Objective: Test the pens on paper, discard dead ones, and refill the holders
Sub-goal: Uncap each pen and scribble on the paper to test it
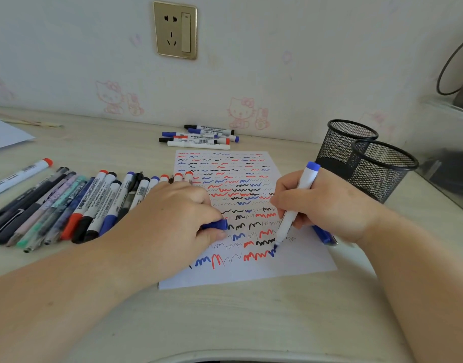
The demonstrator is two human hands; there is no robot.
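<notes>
My right hand (327,205) grips a white marker with a blue end (297,203), its tip touching the paper (290,265) beside a fresh blue mark. A white sheet lies in the middle of the desk, covered with rows of red, blue and black squiggles. My left hand (178,218) rests on the sheet's left part and holds a blue cap (217,224) in its curled fingers. A row of several pens and markers (75,205) lies on the desk to the left. Two black mesh holders (382,169) stand at the right, side by side.
A small pile of several markers (201,137) lies at the back by the wall. A blue pen (324,235) lies under my right hand. A lone red-capped marker (20,175) sits far left. A clear box (450,153) stands at the right edge.
</notes>
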